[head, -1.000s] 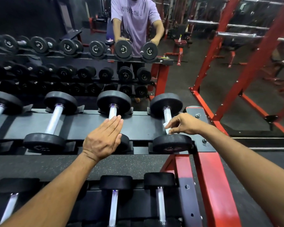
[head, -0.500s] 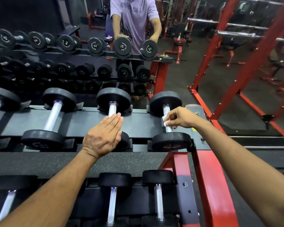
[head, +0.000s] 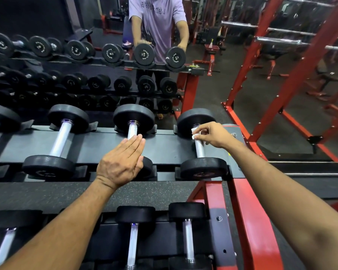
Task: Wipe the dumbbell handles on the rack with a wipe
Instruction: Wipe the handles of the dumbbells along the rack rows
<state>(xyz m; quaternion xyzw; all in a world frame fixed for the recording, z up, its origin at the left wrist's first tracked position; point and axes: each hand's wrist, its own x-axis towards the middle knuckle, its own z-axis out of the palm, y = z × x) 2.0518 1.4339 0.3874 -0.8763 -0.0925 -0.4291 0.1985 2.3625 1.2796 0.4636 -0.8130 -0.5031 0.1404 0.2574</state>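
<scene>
- Head view: the right hand [head: 213, 135] has its fingers [head: 200, 131] curled, pinching a small white wipe [head: 194, 135] against the far end of the rightmost dumbbell's handle [head: 200, 148], beside its far head.
- That handle's long axis runs from the fingers toward the person, down to the near head [head: 203, 167]; judged, the coming stroke follows it nearward.
- The left hand [head: 121, 164] lies flat, fingers straight, on the neighbouring dumbbell [head: 133, 117], left of the wiped handle, holding nothing.
- Both dumbbells sit on the top shelf of the rack [head: 164, 147].
</scene>
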